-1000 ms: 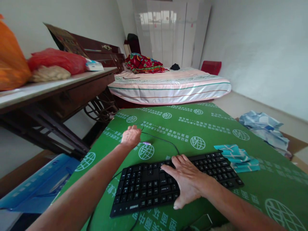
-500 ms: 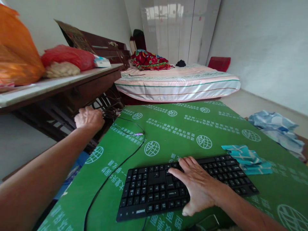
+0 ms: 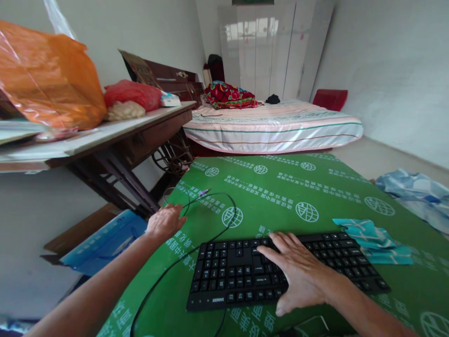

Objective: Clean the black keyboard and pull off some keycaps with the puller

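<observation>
Keyboard (image 3: 231, 276) lies black at the 6 o'clock edge of the green table cover (image 3: 280, 196), and your right hand (image 3: 298, 276) rests flat on its middle keys, fingers spread. Out at 10 o'clock from it, your left hand (image 3: 164, 222) is curled around the cable (image 3: 234, 208), which loops across the cover with its purple plug (image 3: 202, 192) at 11 o'clock. A teal cloth (image 3: 372, 236) touches the keyboard's 2 o'clock corner.

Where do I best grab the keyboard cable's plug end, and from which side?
Pinch the purple plug by its body, from above and the left, probably: it lies flat on the green cover, its cable looping off rightward, just beyond the left hand.
</observation>
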Tool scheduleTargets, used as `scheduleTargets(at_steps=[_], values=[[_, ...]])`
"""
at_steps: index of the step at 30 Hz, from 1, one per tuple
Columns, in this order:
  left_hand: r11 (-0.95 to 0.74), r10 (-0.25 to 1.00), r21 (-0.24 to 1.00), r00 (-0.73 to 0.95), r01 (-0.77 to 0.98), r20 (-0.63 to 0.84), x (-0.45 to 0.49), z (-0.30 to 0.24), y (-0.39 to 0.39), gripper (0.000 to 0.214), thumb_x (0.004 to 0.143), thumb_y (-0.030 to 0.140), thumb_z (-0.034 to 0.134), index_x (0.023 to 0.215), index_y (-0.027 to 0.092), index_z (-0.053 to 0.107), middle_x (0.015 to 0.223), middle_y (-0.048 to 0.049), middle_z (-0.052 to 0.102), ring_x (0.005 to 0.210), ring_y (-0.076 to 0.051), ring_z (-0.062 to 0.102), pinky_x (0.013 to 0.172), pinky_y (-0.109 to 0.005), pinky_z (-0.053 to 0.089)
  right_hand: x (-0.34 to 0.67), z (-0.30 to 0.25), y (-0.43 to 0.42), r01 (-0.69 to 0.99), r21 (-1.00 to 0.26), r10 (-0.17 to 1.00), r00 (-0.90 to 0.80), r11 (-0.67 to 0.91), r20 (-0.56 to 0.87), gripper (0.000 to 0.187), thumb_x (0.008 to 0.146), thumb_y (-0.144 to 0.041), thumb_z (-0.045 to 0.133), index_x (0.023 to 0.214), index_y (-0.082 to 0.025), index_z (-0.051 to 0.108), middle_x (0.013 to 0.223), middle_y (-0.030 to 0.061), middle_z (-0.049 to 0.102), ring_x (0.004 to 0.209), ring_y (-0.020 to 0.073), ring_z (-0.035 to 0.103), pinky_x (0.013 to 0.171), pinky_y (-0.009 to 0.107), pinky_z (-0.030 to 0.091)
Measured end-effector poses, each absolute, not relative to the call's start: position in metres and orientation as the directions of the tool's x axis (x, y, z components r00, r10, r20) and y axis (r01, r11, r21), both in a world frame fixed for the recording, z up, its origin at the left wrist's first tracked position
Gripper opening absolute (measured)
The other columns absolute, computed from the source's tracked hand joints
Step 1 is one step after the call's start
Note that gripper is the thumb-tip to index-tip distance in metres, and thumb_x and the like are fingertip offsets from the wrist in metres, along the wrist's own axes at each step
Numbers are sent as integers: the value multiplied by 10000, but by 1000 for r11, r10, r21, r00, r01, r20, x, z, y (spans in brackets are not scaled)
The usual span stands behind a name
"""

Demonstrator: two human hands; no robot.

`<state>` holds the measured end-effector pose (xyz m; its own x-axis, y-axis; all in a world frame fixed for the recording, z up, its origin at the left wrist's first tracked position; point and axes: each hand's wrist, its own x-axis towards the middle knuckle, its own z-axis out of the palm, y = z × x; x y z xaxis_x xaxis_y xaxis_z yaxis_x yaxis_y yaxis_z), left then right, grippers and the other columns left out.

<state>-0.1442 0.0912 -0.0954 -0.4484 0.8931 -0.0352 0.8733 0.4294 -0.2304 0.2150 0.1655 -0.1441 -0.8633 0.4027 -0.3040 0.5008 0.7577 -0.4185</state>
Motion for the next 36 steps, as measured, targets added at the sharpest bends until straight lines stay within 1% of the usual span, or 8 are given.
scheduleTargets(at_steps=[3, 5, 10, 14, 19, 26, 29, 36], values=[[444, 883, -204, -465, 873, -68, -133, -109, 81, 467, 849, 499, 406, 1054, 133, 612, 1027, -153, 641, 994, -277, 616, 821, -354, 493, 215, -142, 164, 518, -422, 407, -853, 745, -328, 1187, 460, -512, 793, 1465, -285, 204, 1557, 139, 10, 1398, 385, 6, 1107, 560, 43], [440, 893, -189, -450, 878, -12, -124, -114, 77, 511, 854, 531, 380, 1095, 132, 590, 1093, -160, 616, 1072, -292, 579, 854, -371, 487, 215, -141, 164, 524, -421, 408, -848, 741, -337, 1197, 456, -526, 795, 1466, -278, 203, 1557, 142, -2, 1397, 388, -3, 1106, 564, 38], [244, 969, -98, -239, 965, 68, -102, -127, 87, 492, 826, 517, 474, 1145, 164, 596, 1311, -145, 516, 1254, -279, 447, 1000, -366, 421, 213, -141, 166, 510, -424, 398, -857, 748, -327, 1250, 413, -625, 769, 1468, -267, 201, 1553, 161, -2, 1390, 411, -13, 1096, 579, 25], [130, 991, -65, -127, 989, 50, -85, -140, 117, 413, 799, 459, 544, 1089, 180, 641, 1342, -133, 503, 1274, -284, 427, 1034, -395, 394, 211, -133, 167, 502, -403, 402, -862, 765, -309, 1248, 392, -657, 760, 1457, -280, 232, 1552, 146, 64, 1386, 418, 52, 1093, 577, 21], [51, 997, -104, -45, 993, 63, -73, -145, 138, 326, 855, 311, 430, 1066, 174, 638, 1322, -130, 529, 1277, -262, 427, 1024, -399, 402, 212, -123, 165, 475, -388, 412, -880, 790, -238, 1194, 431, -675, 743, 1443, -273, 256, 1529, 158, 143, 1372, 400, 140, 1096, 551, 45], [233, 970, -225, -209, 946, 127, -94, -141, 121, 434, 856, 149, 316, 1204, 146, 575, 1266, -136, 566, 1201, -284, 488, 950, -403, 440, 214, -122, 166, 471, -390, 412, -882, 791, -228, 1178, 440, -680, 734, 1438, -267, 263, 1512, 162, 168, 1355, 408, 171, 1091, 549, 78], [299, 954, -278, -288, 913, 79, -103, -143, 112, 451, 864, 141, 290, 1225, 162, 560, 1293, -131, 542, 1166, -271, 518, 913, -379, 453, 216, -120, 166, 470, -388, 411, -883, 793, -227, 1174, 441, -659, 746, 1437, -269, 261, 1510, 157, 169, 1353, 406, 179, 1093, 535, 96], [328, 943, -314, -329, 891, 51, -111, -137, 100, 371, 836, 104, 295, 1014, 164, 614, 1155, -118, 600, 1061, -269, 560, 782, -345, 479, 226, -122, 162, 482, -373, 420, -875, 793, -239, 1171, 450, -632, 755, 1441, -261, 253, 1512, 171, 154, 1356, 417, 158, 1091, 539, 90]])
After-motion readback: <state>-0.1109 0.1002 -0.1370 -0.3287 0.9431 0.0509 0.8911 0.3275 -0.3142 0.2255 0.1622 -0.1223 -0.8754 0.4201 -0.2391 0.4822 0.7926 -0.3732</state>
